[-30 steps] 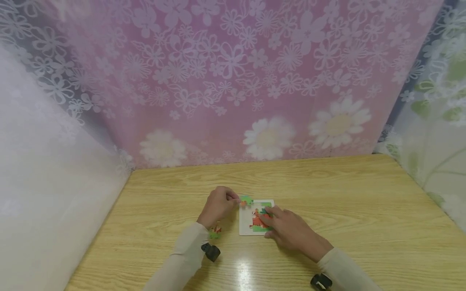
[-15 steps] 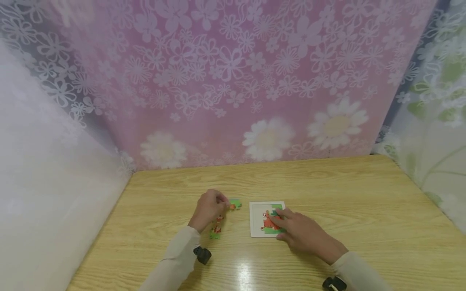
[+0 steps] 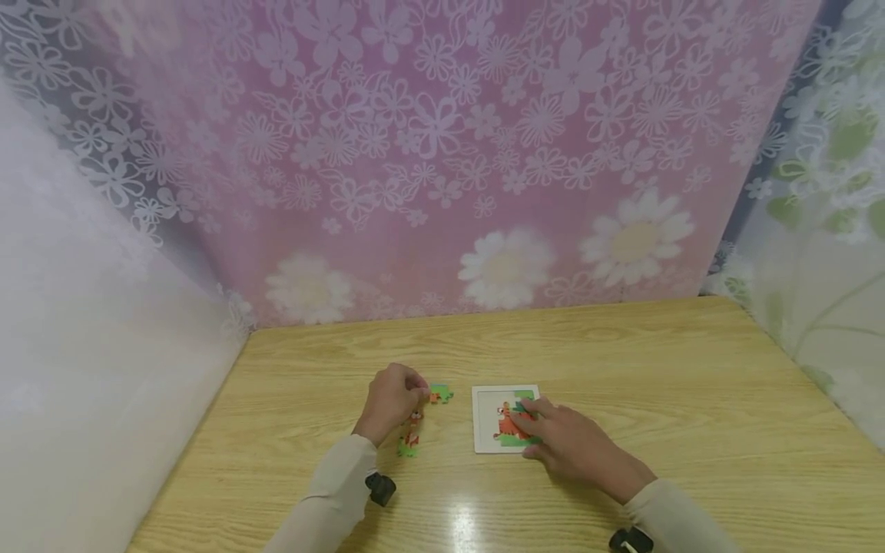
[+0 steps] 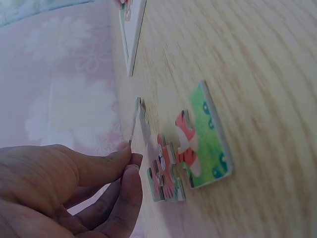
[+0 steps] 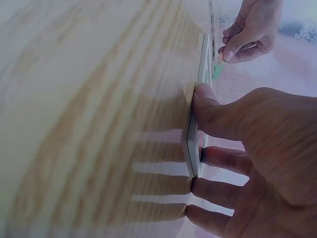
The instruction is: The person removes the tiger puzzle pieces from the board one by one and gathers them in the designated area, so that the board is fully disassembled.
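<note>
My left hand (image 3: 391,399) pinches a green and orange jigsaw piece (image 3: 441,394) between thumb and fingertips, left of the puzzle tray. In the left wrist view that piece (image 4: 135,118) is tilted up, seen nearly edge-on. Loose jigsaw pieces (image 4: 210,139) with red and green animal print lie on the table below this hand. The white puzzle tray (image 3: 487,418) has joined orange and green pieces (image 3: 513,426) at its right side, and its left part is bare. My right hand (image 3: 577,439) rests over the tray's right side, fingers spread, thumb (image 5: 205,106) against its edge.
The wood-grain table (image 3: 332,353) extends around the tray. A pink flowered curtain (image 3: 415,230) hangs along its back edge, with pale cloth (image 3: 104,346) on the left and leaf-patterned cloth (image 3: 830,269) on the right.
My left hand has drawn the jigsaw piece leftward, from the tray's upper left corner to over the table. The tray and my right hand have shifted a little right.
</note>
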`<state>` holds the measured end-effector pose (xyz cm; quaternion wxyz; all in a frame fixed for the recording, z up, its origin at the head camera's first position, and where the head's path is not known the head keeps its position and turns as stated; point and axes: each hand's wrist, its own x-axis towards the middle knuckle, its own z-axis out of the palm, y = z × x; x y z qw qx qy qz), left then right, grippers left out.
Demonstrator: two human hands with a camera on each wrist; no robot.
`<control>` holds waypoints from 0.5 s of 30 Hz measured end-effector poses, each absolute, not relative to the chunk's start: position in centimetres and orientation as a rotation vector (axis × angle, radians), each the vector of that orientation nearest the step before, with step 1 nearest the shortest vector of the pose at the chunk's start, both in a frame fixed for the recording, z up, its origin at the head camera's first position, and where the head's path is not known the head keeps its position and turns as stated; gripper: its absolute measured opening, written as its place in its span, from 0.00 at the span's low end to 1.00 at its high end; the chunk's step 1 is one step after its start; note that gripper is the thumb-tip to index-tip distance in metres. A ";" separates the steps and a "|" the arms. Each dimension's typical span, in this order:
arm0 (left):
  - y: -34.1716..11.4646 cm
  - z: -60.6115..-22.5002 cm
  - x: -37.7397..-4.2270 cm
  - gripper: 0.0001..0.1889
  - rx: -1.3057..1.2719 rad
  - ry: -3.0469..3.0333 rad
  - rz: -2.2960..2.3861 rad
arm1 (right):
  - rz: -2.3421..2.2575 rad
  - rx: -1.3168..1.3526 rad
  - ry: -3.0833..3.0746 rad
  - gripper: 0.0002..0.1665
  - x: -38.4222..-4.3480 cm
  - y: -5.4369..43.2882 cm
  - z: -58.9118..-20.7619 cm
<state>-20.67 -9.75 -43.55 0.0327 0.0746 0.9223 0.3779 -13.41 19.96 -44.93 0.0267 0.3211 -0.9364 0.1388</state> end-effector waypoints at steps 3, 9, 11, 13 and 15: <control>-9.7 -43.5 -20.6 0.04 0.226 2.841 1.165 | 0.413 0.991 -2.898 0.34 -13.3 19.9 -44.9; -9.6 -43.5 -20.6 0.03 0.245 2.870 1.120 | 0.381 0.994 -2.884 0.34 -13.3 19.9 -44.9; -9.6 -43.5 -20.6 0.02 0.260 2.889 1.097 | 0.375 0.996 -2.884 0.34 -13.4 19.9 -44.9; -9.4 -43.4 -20.6 0.02 0.263 2.898 1.087 | 0.382 0.993 -2.890 0.34 -13.4 19.9 -44.9; -9.2 -43.3 -20.5 0.02 0.278 2.897 1.095 | 0.393 0.991 -2.896 0.34 -13.4 19.9 -44.9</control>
